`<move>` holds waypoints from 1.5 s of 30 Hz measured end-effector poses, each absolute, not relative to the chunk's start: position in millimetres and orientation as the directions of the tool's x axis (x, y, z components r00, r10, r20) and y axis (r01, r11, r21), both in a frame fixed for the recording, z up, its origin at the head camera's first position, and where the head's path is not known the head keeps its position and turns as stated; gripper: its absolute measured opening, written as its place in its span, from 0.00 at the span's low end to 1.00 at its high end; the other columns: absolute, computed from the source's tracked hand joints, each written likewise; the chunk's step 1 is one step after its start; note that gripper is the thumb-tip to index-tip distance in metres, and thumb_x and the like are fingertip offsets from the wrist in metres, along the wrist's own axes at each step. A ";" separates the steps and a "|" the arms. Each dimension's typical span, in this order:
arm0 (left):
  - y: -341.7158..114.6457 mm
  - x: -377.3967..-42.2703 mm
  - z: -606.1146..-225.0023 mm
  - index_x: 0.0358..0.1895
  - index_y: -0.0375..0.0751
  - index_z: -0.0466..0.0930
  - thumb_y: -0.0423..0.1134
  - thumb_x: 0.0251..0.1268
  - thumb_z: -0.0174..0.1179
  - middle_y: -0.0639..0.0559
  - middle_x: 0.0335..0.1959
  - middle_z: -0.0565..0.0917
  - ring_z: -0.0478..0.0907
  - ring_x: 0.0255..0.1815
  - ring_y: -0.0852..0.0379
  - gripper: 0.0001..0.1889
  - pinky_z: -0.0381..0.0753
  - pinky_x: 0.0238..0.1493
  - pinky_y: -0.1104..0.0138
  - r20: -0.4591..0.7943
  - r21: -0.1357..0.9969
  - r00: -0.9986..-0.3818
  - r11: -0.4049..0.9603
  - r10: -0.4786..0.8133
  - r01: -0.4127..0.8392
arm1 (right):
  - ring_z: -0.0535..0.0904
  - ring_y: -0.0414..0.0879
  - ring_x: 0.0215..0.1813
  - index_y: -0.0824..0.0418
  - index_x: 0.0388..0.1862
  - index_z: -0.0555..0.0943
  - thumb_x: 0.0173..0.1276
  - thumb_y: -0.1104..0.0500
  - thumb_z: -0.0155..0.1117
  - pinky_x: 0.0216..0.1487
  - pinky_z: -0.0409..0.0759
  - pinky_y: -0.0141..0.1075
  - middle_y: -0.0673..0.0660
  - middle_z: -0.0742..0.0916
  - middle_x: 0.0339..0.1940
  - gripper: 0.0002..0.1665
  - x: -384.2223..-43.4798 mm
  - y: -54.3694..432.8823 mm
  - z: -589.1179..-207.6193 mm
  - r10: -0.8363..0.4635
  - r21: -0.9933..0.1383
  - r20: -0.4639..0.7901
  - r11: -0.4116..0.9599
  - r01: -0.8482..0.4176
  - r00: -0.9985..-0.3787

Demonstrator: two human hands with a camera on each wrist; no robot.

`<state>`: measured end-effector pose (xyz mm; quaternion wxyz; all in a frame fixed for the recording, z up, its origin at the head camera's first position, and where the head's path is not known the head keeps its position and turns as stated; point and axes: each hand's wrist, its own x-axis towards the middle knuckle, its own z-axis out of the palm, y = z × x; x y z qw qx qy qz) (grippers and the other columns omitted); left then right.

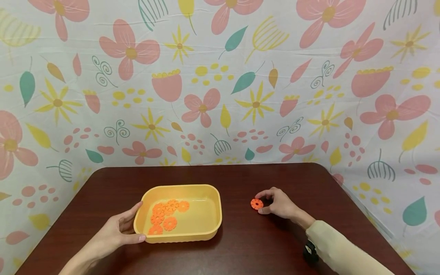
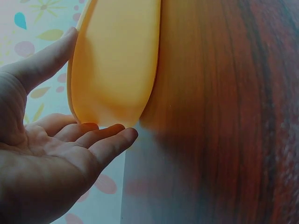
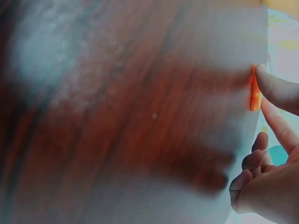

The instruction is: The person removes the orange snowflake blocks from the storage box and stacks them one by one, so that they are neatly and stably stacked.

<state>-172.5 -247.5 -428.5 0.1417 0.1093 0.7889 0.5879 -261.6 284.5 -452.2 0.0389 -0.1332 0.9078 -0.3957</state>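
Observation:
My left hand (image 1: 115, 233) holds the left end of a yellow plastic tub (image 1: 217, 200), the thumb at its near corner and the fingers along the end wall. In the left wrist view the same hand (image 2: 60, 135) spans the tub's rounded end (image 2: 114, 70). Several orange notched discs (image 1: 170, 223) lie flat in the tub's left part, some overlapping. To the right of the tub, my right hand (image 1: 280, 203) pinches one orange notched disc (image 1: 256, 198) between thumb and index finger. Edge-on, this disc (image 3: 255, 91) shows at the fingertips in the right wrist view.
A dark brown wooden table (image 1: 237, 236) carries the tub. Behind it and along its sides hangs a white cloth (image 1: 220, 141) printed with flowers and leaves. A black watch-like band (image 1: 310, 251) sits at the right wrist, below a pale sleeve (image 1: 340, 244).

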 end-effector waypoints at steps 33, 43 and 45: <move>-247.1 -174.6 -429.6 0.85 0.32 0.46 0.33 0.65 0.75 0.29 0.83 0.48 0.54 0.79 0.26 0.54 0.85 0.55 0.61 -0.086 0.970 -0.931 0.244 0.354 0.003 | 0.73 0.56 0.47 0.63 0.55 0.88 0.59 0.62 0.84 0.43 0.73 0.43 0.58 0.81 0.43 0.25 -252.9 248.9 -412.7 -0.392 -0.748 0.115 0.571 -0.339 -0.913; -247.8 -175.7 -429.6 0.85 0.32 0.45 0.33 0.64 0.76 0.28 0.83 0.49 0.57 0.78 0.25 0.55 0.83 0.58 0.62 -0.068 0.968 -0.930 0.248 0.362 0.026 | 0.73 0.50 0.44 0.56 0.51 0.90 0.58 0.57 0.85 0.43 0.73 0.39 0.51 0.80 0.38 0.21 -255.4 200.5 -401.7 -0.515 -0.696 0.178 0.536 -0.477 -0.839; -247.8 -175.3 -429.4 0.85 0.32 0.46 0.33 0.64 0.76 0.28 0.83 0.49 0.57 0.78 0.25 0.55 0.83 0.58 0.61 -0.072 0.968 -0.931 0.250 0.358 0.022 | 0.73 0.50 0.44 0.57 0.52 0.90 0.59 0.57 0.85 0.43 0.73 0.39 0.53 0.80 0.38 0.21 -255.9 189.4 -399.9 -0.536 -0.699 0.168 0.527 -0.483 -0.827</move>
